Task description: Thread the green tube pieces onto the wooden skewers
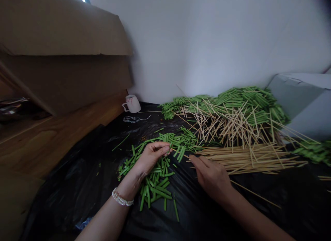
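Observation:
Over a pile of cut green stem pieces (155,191), my left hand (152,156) pinches a short green stem piece (169,148) at the tip of a thin bamboo skewer (254,192). A few green pieces (181,154) sit side by side on this skewer, between my two hands. My right hand (212,177) is closed around the skewer, whose rear end sticks out behind it to the lower right. A bundle of bare skewers (248,160) lies just beyond my right hand. Whether the pieces are beans or another stalk I cannot tell.
Loaded skewers (248,103) are heaped along the white wall (207,44), their bare ends pointing forward. A mug (133,104) and a white string (134,119) lie at the back left. Cardboard (64,68) stands left, a white box (302,96) right. Black plastic sheet (77,185) covers the surface.

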### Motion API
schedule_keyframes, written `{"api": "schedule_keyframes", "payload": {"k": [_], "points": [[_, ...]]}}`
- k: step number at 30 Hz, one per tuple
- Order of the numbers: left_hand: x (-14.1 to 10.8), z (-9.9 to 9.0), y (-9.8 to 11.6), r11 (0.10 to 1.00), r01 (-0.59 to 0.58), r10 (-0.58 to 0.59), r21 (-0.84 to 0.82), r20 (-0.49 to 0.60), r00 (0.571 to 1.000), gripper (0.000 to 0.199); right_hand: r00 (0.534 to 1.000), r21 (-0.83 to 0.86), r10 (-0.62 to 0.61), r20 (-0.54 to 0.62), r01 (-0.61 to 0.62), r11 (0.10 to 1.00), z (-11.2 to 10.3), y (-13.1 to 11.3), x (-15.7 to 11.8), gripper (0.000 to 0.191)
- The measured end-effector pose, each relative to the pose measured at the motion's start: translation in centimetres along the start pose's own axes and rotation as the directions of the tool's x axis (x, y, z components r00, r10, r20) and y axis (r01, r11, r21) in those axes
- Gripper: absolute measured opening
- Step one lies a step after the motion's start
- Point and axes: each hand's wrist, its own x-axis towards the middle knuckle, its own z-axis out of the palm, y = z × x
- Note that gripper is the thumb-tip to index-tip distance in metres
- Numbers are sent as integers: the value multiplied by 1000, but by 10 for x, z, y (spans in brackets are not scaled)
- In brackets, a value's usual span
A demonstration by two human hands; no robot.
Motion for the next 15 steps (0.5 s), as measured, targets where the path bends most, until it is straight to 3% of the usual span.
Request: {"api": "schedule_keyframes", "payload": {"k": [15], "points": [[0,0,-4,997,-10,9,71,5,1000,25,999,68,27,47,-30,997,3,-3,-3,35]]}}
